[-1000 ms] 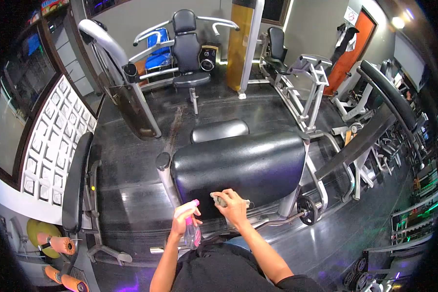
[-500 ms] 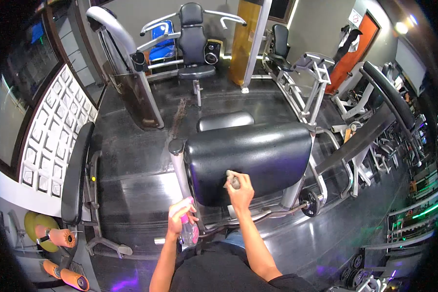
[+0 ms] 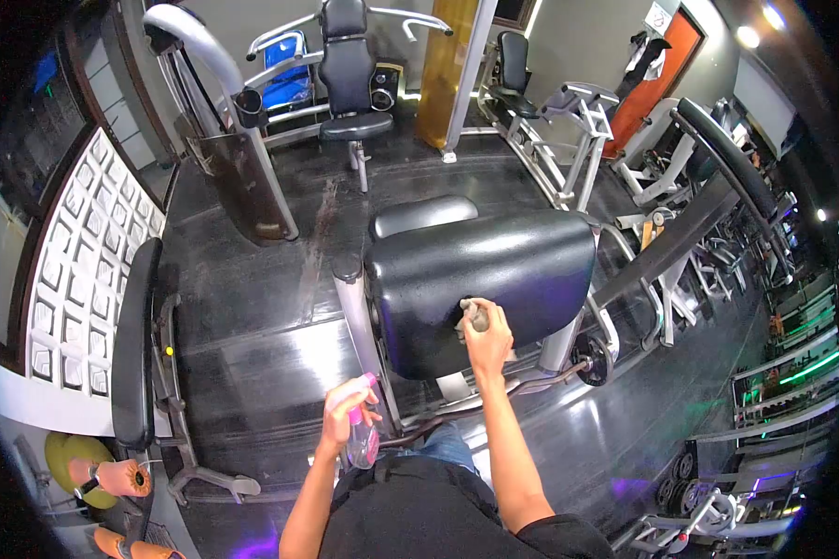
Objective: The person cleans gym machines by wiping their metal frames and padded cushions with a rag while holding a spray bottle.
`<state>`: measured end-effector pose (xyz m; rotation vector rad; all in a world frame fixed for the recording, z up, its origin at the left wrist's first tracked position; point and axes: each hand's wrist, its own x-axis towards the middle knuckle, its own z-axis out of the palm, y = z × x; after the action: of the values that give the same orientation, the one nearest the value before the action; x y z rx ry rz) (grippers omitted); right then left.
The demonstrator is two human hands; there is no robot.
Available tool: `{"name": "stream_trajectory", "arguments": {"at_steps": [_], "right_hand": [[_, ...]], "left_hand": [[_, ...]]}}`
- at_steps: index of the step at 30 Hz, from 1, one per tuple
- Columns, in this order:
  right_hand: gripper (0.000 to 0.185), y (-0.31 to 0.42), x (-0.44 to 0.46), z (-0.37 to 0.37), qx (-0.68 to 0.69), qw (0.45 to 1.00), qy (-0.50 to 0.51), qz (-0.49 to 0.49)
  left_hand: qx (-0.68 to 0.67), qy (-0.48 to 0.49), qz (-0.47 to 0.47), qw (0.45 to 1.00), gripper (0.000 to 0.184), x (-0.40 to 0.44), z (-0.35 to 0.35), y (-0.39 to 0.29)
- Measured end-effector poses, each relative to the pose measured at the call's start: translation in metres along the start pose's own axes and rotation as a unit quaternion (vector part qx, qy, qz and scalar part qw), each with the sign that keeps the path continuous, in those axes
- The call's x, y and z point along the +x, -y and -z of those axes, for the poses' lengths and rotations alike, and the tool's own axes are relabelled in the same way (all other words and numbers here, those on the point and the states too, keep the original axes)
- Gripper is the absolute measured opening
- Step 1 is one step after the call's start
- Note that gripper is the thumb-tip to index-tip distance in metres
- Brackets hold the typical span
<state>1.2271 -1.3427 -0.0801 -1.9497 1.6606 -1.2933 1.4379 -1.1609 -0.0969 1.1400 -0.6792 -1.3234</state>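
Observation:
My left hand (image 3: 345,410) is wrapped round a clear spray bottle (image 3: 364,445) with a pink top, held upright beside the bench's left post. In my right hand (image 3: 488,345) is a bunched greyish cloth (image 3: 474,320), pressed against the front face of a large black padded arm rest (image 3: 485,265). The pad slopes down toward me, its surface shiny under the lights. Part of the cloth is hidden by my fingers.
A curved barbell (image 3: 531,382) with a small weight plate (image 3: 595,361) rests below the pad. Behind it sits a black seat (image 3: 426,215). A flat bench (image 3: 140,349) stands at left, a seated press machine (image 3: 352,84) at the back.
My right hand with the cloth has moved to the right along the pad. My left hand still grips the spray bottle. The whole view has shifted slightly.

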Motion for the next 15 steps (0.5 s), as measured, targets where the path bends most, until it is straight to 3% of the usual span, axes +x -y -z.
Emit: {"name": "stream_trajectory", "arguments": {"at_steps": [2,5,8,11,15], "right_hand": [[0.022,0.017,-0.013,-0.015,0.022,0.999,-0.005,-0.03],[0.032,0.03,-0.044,-0.037,0.068,0.997,0.027,0.011],[0.037,0.036,-0.069,-0.037,0.047,0.986,0.151,0.046],[0.026,0.033,-0.063,-0.029,0.031,0.984,0.155,0.078],[0.026,0.038,-0.031,-0.027,0.019,0.99,0.106,0.086]], "left_hand": [[0.004,0.004,-0.001,1.0,0.034,0.003,0.0,-0.004],[-0.013,0.001,0.005,1.0,0.034,0.008,0.001,-0.005],[-0.024,0.036,0.015,0.999,0.036,0.013,0.008,0.001],[-0.036,0.036,0.008,0.999,0.036,0.017,0.011,0.0],[-0.027,0.034,-0.001,0.999,0.036,0.012,0.019,0.0]]}}
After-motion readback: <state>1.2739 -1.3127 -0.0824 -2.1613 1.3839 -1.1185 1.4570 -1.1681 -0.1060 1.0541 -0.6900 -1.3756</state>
